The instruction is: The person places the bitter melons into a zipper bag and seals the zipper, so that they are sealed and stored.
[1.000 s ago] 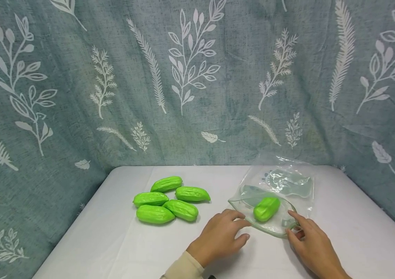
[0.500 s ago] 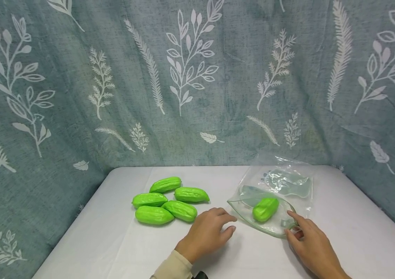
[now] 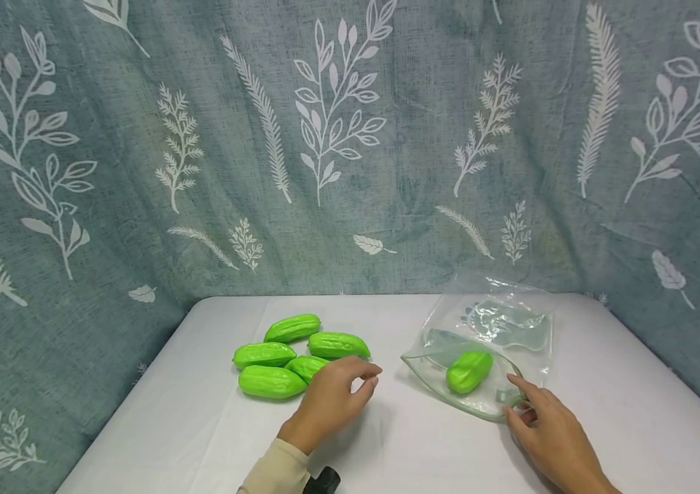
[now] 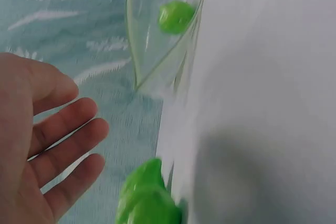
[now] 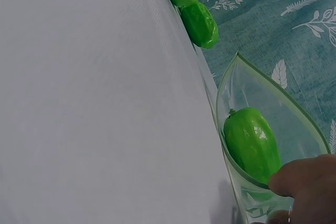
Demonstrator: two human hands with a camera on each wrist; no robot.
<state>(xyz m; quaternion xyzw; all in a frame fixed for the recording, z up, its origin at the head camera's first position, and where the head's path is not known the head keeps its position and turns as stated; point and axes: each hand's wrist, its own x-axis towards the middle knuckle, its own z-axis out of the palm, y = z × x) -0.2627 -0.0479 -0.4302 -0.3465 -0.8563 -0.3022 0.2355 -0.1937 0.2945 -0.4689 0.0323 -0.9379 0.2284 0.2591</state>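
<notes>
1. The clear plastic bag (image 3: 510, 326) lay on the white table (image 3: 202, 425), at two o'clock from the left hand (image 3: 328, 398) and eleven o'clock from the right hand (image 3: 554, 432), twelve being the table's far side. Its green-rimmed mouth gaped towards six o'clock.
2. One green ridged vegetable (image 3: 469, 372) lay inside the bag, near the mouth, its length slanting from about one o'clock to seven.
3. The right hand gripped the rim at about the mouth's four o'clock, thumb on the near edge and index finger farther up; its other fingers were partly hidden.
4. The left hand was free, its fingers loosely bent and its thumb a narrow gap from them.
5. Five loose vegetables (image 3: 272, 381) clustered at ten to eleven o'clock from the left hand, sitting roughly at twelve, two, four, seven and nine within their group. The four o'clock one was partly hidden behind that hand; whether they touched could not be told.
6. A beige sleeve (image 3: 278, 470) covered the left forearm, with a black device (image 3: 323, 480) at the wrist. At twelve o'clock, beyond the table, hung a teal curtain (image 3: 350, 226) printed with white leaves.
</notes>
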